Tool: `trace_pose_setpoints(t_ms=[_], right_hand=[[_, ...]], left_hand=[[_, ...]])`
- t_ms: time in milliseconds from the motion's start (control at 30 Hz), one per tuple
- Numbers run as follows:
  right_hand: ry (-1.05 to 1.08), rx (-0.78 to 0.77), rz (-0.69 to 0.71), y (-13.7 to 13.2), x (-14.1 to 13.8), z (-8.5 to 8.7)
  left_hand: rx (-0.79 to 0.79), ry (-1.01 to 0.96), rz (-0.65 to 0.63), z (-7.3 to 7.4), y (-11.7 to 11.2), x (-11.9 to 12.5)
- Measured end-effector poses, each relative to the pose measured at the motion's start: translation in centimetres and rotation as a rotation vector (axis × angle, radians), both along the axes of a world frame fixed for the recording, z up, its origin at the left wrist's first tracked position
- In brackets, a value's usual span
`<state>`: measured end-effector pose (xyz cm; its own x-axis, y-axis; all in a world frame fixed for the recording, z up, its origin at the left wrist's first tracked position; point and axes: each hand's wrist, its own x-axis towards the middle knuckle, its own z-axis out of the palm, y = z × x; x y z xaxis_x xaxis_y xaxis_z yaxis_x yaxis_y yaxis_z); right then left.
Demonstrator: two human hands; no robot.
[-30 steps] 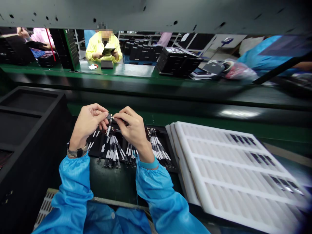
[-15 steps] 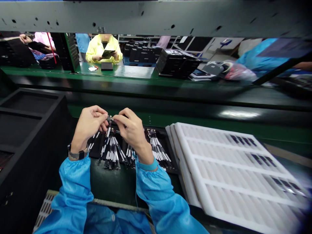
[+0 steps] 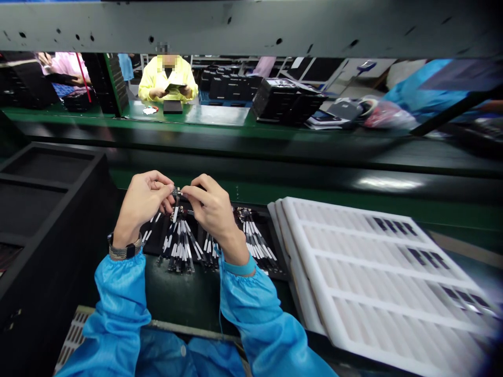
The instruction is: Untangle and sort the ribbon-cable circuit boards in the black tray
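From my head camera, the small circuit board (image 3: 176, 191) is mostly covered by my own fingertips, so I can't make out its details or where the pinch meets its far edge. My left hand (image 3: 145, 204) grips it between thumb and forefinger, the other fingers curled behind. My right hand (image 3: 210, 207) has thumb and forefinger closed together at the board's right end, on what looks like a tiny connector; how firmly, I can't tell. My right hand and wrist also hide part of the fanned flex cables (image 3: 181, 243) below. The black divided box (image 3: 86, 209) on my left runs out of the frame, and the white foam tray (image 3: 369, 293) on my right blurs toward the dark corner, a few black pieces (image 3: 395, 227) in its slots.

I'm working at a green bench (image 3: 178, 298), where a black tray (image 3: 265, 222) carries the cables. A grey beam (image 3: 251, 29) crosses the top; beyond it a co-worker in yellow (image 3: 175, 76) holds a dark flat item, near a stack of black cases (image 3: 275, 99).

The board hangs in the air above the tray's far side, its short axis unclear. Its white-marked ribbon tail (image 3: 175, 213) points down toward the cables, its long axis close to upright.
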<state>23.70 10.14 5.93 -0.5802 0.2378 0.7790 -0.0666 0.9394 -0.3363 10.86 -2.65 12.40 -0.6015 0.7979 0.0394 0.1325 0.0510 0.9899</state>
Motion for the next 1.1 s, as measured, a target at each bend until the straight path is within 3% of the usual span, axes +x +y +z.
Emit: trace_pose_setpoints(t_ms=[167, 400, 633, 833, 933, 1100], right_hand=[[0.042, 0.04, -0.019, -0.3, 0.0, 0.1], [0.081, -0.15, 0.046, -0.2, 0.2, 0.6], [0.149, -0.201, 0.102, -0.2, 0.0, 0.6], [0.129, -0.232, 0.129, -0.2, 0.1, 0.8], [0.059, -0.317, 0.151, -0.2, 0.4, 1.1], [-0.048, -0.589, 0.281, 0.4, 0.7, 1.3]], left_hand=[[-0.017, 0.008, 0.008, 0.1, 0.0, 0.1], [0.04, -0.018, -0.011, -0.1, 0.2, -0.1], [0.138, -0.067, -0.077, -0.5, 0.2, -0.8], [0.102, -0.031, -0.1, -0.4, -0.1, -0.8], [0.082, -0.006, -0.108, -0.3, -0.2, -0.7], [0.055, 0.014, -0.142, -0.2, -0.4, -0.7]])
